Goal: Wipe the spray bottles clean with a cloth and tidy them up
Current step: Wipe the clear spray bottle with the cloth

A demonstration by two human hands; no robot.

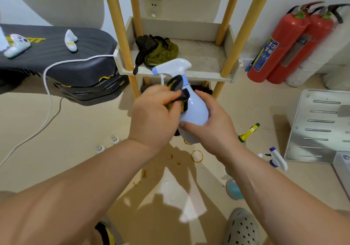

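The right hand point(212, 125) grips the bottle point(192, 110) round its belly, held in the air before the shelf point(208, 59), while the left hand point(151, 116) pinches the cloth point(178, 89) against its neck. Wiping is under way (other bottles wait on the floor); next, I judge, the cloth must work down the body before shelving

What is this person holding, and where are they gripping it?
The right hand grips the pale spray bottle around its lower body; the left hand holds a dark cloth, bunched, pressed against the bottle's neck.
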